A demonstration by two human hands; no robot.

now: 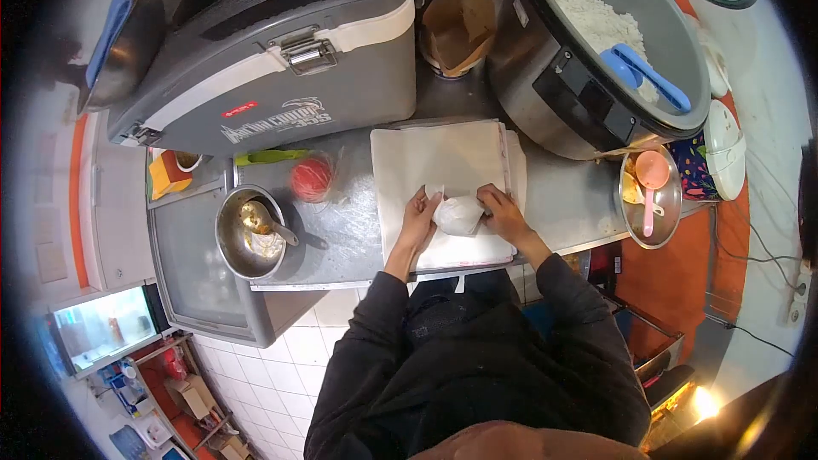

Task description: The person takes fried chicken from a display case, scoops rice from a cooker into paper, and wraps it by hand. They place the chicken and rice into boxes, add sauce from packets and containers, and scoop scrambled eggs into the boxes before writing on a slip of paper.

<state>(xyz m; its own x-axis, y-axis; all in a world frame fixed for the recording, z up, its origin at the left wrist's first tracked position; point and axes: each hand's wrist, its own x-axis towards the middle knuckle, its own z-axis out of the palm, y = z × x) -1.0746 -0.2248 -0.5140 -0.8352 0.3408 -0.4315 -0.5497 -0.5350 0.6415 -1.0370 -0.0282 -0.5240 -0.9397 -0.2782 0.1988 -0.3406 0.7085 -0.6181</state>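
While both hands meet at the white paper bundle (460,215), it lies squarely between them on the paper stack (439,153), its longer axis running roughly from nine to three o'clock. From the bundle, the left hand (416,223) sits at nine and the right hand (506,216) at three, about equally near. The right grip is pinched together on the bundle's paper end; the left thumb rests against the other end, though I cannot tell whether that grip is closed. The front edge of the bench (315,283) passes near at six o'clock, with the person's body just beyond. More room opens toward twelve, where the sheets run on. The rice cooker (545,89) bounds one o'clock, the cooler (341,94) ten, and the bowl with the ladle (223,234) stands well apart at nine.
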